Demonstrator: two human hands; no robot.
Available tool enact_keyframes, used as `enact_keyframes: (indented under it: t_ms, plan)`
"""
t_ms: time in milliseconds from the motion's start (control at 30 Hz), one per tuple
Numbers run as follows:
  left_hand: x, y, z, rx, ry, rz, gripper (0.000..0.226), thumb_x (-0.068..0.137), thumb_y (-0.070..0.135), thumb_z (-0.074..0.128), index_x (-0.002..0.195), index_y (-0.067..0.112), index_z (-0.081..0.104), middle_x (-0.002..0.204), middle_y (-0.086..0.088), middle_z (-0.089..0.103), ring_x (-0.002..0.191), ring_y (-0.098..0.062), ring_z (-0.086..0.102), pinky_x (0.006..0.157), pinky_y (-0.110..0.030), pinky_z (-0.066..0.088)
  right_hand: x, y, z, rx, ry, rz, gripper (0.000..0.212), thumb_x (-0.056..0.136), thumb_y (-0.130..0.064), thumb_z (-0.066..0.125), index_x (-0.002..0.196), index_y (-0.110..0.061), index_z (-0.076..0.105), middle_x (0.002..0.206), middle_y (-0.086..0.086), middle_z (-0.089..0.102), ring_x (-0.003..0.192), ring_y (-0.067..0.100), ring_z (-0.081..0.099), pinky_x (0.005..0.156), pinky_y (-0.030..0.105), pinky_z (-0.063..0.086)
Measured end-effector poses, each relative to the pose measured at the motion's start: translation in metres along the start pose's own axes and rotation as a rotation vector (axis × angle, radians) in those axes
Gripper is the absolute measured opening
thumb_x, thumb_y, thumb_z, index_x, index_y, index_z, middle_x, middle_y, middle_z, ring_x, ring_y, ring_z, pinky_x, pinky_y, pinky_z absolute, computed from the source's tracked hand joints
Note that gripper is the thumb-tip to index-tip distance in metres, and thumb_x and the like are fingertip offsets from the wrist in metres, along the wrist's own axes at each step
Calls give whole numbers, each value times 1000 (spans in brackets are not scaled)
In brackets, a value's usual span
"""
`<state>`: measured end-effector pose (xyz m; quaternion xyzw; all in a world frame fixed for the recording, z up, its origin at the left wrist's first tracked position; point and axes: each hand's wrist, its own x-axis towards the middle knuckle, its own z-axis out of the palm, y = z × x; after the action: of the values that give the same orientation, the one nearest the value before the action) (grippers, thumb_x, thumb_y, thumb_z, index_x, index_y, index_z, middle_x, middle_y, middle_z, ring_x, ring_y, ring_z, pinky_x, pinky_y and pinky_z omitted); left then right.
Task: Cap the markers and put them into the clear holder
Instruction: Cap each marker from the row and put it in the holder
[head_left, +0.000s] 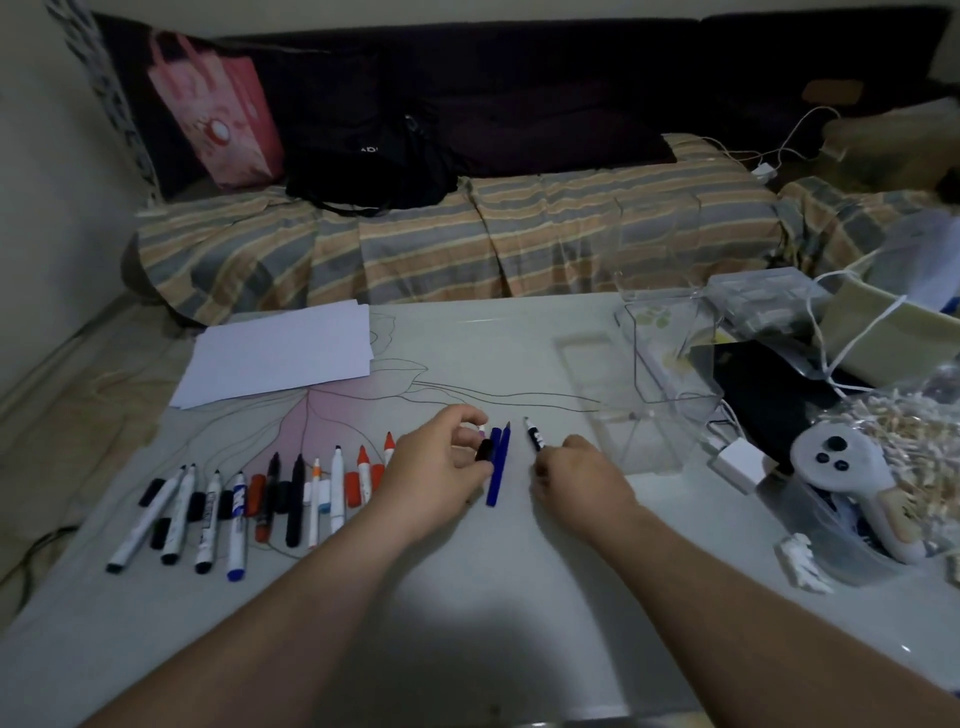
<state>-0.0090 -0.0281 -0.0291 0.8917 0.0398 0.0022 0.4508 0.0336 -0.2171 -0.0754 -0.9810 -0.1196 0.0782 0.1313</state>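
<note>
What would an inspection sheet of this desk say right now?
Surface: pale glossy table with a flower drawing.
Job's things: row of uncapped markers with loose caps; blue pen; clear plastic holder, no markers seen inside.
Clutter: white paper sheets, white game controller, white charger block.
Hands: left hand pinches a small black cap; right hand grips a dark marker.
Cables: white cord at the right.
Surroundings: striped sofa cover, pink bag, black bag.
</note>
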Motion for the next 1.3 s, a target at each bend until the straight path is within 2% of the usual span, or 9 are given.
enact_keyframes:
  t_ms: [100,167,267,367,500,733,900,1067,1300]
  plan:
    - [0,-2,-3,-127,42,-14,27,84,5,76,101,26,74,88,15,74,72,8,69,56,-8,48,0,4,-7,113,34,107,22,97,-10,48,118,-6,53,109,18,58,98,36,60,74,36,43]
    - [3,-7,-5,-147,68,-20,28,83,7,77,97,31,76,87,16,76,79,5,71,72,-14,53,-3,0,-22,299,112,123,25,96,-6,44,122,-8,45,108,18,59,90,33,53,72,35,36]
    - [8,-11,-10,-206,118,-22,29,85,12,77,101,37,78,96,20,76,91,5,70,89,-24,56,-9,-13,-51,420,252,19,35,100,-17,42,135,-23,40,96,2,58,85,25,54,74,40,45]
    - [9,-10,-16,-218,169,-29,28,91,16,73,107,38,77,99,20,75,94,5,68,89,-22,56,-16,-19,-69,332,311,-158,14,103,-36,48,114,-33,56,75,-7,58,72,17,55,65,38,47]
    - [7,-7,-19,-210,182,-17,31,96,15,65,115,38,74,105,20,73,100,0,66,94,-26,53,-15,-14,-68,90,358,-231,16,100,-44,50,103,-34,61,80,-12,56,81,21,54,71,41,48]
    - [2,1,-20,-223,155,38,32,99,13,61,119,36,72,106,27,69,99,21,59,86,-9,43,-20,-18,-67,44,388,-224,20,99,-46,52,105,-34,66,88,-10,58,86,24,51,76,43,48]
    - [1,2,-22,-145,161,87,33,97,14,64,118,38,73,113,19,68,105,8,59,86,-8,41,-22,-21,-69,-5,363,-212,19,100,-47,51,109,-36,65,96,-11,59,93,22,51,73,38,43]
    - [-1,8,-25,22,162,180,32,95,14,66,119,35,73,107,18,62,100,10,54,79,3,35,-23,-21,-71,-12,342,-207,22,101,-46,49,109,-36,66,98,-10,59,93,20,51,74,39,45]
    - [-3,12,-27,-12,67,171,24,104,27,51,115,35,71,97,18,69,88,8,60,74,-7,42,-27,-22,-76,33,299,-327,26,101,-48,48,104,-31,67,86,-10,53,83,18,56,69,37,48]
